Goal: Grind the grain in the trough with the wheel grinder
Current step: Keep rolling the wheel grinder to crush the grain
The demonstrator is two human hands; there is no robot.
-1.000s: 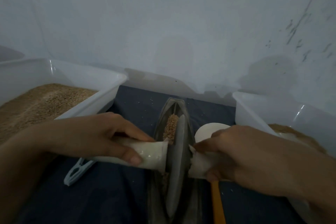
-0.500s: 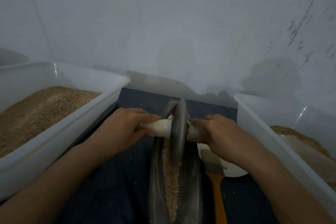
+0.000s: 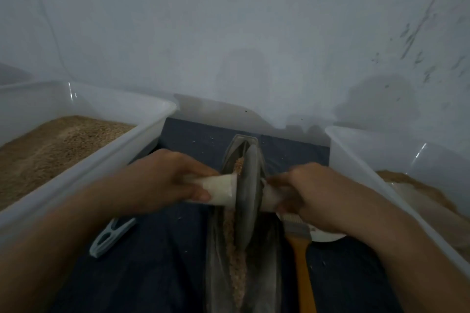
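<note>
Head view: wheel (image 3: pixel 248 195) handles are gripped by left hand (image 3: pixel 162 180) and right hand (image 3: pixel 312 195); grain (image 3: pixel 235 256) in trough (image 3: pixel 216 256) is judged only partly ground.

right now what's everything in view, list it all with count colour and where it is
trough: 1, dark grey, centre, running away from the viewer on the cloth
grain: 1 strip, tan, along the trough floor
wheel grinder: 1, grey disc with white handles, upright in the trough
left tub: 1, translucent white, left side, holds brown grain
right tub: 1, translucent white, right side, holds a tan heap
brush: 1, orange handle, right of the trough
plate: 1, white, under the right hand, mostly hidden
clip: 1, pale blue-green, beside the left tub
cloth: 1, dark blue, under everything
left hand: grips the left handle
right hand: grips the right handle
</note>
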